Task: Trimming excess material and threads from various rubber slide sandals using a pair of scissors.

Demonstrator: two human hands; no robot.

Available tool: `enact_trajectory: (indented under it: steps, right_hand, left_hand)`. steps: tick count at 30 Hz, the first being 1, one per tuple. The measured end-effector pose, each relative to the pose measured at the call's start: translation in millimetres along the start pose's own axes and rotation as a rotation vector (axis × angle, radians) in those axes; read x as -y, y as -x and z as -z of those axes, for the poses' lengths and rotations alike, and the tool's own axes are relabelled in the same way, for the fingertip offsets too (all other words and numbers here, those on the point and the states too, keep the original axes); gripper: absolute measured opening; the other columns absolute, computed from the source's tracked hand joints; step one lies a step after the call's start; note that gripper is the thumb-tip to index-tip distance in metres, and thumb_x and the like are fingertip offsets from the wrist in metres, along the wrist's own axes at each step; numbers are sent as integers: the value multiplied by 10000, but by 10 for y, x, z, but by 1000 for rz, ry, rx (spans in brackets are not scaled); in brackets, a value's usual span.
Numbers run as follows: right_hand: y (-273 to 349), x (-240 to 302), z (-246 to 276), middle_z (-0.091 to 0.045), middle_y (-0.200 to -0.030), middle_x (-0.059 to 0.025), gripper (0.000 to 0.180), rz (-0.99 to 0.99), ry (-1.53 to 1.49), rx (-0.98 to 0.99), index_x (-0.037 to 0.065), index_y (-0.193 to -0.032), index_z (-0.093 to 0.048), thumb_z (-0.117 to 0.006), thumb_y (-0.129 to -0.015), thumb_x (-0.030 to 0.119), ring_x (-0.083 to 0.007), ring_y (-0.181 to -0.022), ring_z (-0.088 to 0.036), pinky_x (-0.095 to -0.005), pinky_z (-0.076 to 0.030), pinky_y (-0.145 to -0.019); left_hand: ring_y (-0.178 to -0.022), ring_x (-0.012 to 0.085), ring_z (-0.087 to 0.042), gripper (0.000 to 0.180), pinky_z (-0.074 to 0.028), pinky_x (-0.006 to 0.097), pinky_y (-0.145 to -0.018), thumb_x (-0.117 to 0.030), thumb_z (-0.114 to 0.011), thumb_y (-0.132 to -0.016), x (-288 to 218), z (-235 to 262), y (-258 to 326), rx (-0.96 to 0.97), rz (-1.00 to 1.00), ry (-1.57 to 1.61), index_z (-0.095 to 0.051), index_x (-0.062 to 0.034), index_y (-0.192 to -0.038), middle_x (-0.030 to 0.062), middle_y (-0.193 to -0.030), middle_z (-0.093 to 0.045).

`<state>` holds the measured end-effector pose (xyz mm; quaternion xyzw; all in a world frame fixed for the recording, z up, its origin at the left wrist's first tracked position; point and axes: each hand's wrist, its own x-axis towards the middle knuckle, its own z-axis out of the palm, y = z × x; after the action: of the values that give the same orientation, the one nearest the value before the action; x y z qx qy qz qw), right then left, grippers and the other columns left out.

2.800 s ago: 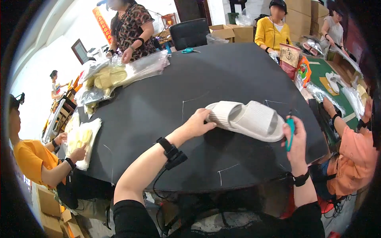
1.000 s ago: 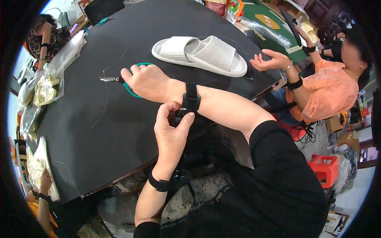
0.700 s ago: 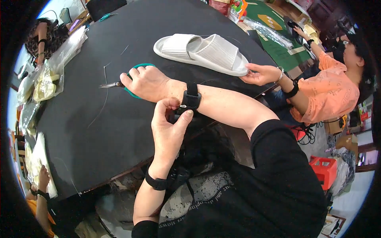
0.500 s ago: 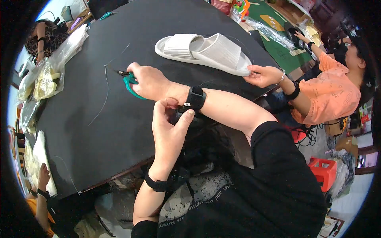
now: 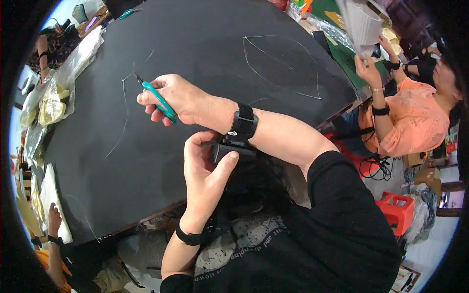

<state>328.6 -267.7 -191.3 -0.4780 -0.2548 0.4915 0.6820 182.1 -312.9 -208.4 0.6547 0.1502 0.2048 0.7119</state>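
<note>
Landmark: the large round table covered in black sheet material (image 5: 205, 53), marked with pale chalk outlines.

Right hand (image 5: 178, 97) reaches across the person's body and hangs over the black sheet near its middle-left. Its fingers are clamped around small teal-handled snips (image 5: 159, 100), whose dark tips point up-left toward a curved chalk line (image 5: 124, 115) on the sheet. Whether the tips touch the sheet cannot be told.

Left hand (image 5: 205, 173) sits at the near edge of the table, just under the right wrist, thumb and fingers closed on the small black box-shaped device (image 5: 229, 150) hanging from the black wrist strap (image 5: 243, 122). The two hands are close together, the left working on the right's wrist.

Judged progress: the chalk outlines, including a leaf-shaped one (image 5: 281, 63) toward the far right of the table, look uncut; cutting seems not yet begun and all of it is left. The strap device is getting attention instead.

Beside the table's right edge, a person in an orange top (image 5: 415, 117) lifts a pale slipper (image 5: 361, 22). Clear plastic bags (image 5: 53, 93) lie along the table's left edge.
</note>
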Motion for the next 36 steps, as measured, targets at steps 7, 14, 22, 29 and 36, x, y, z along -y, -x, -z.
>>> enact_trajectory:
  steps: [7,14,22,29,36]
  right_hand:
    - [47,118,123,-595,-758,-87,234,-11,-142,23,31,-865,-594,-692,-799,233,-157,-595,-588,-288,-444,-440]
    - [40,149,139,-583,-761,-84,190,-154,-423,-1,55,-858,-572,-684,-806,200,-173,-614,-582,-326,-441,-475]
    - [297,357,56,-554,-756,-60,172,-211,-719,59,87,-859,-514,-658,-818,172,-170,-636,-578,-317,-425,-513]
    - [422,435,-15,-544,-813,-60,197,-152,-847,109,67,-866,-523,-692,-800,147,-142,-640,-572,-268,-409,-495]
    - [479,461,22,-551,-831,-64,175,-110,-917,23,93,-856,-527,-690,-802,127,-152,-653,-555,-275,-409,-491]
  left_hand:
    - [-1159,220,-476,776,-454,324,-920,-91,-723,-786,129,-14,24,150,22,137,-230,-7,-1379,180,-1326,-402]
    - [-1175,218,-477,862,-451,342,-942,-76,-751,-756,231,-80,53,184,-11,54,-196,-28,-1414,154,-1355,-387]
    - [-1256,243,-414,714,-345,353,-1035,40,-640,-800,262,-107,11,237,-48,67,-248,-4,-1395,149,-1351,-421]
    - [-1282,260,-395,744,-309,372,-1055,40,-650,-777,224,-354,-51,239,-262,72,-259,1,-1409,148,-1379,-408]
    - [-879,214,-615,495,-481,301,-773,5,-669,-740,310,-333,-29,39,-509,-436,-498,45,-1203,129,-1060,-611]
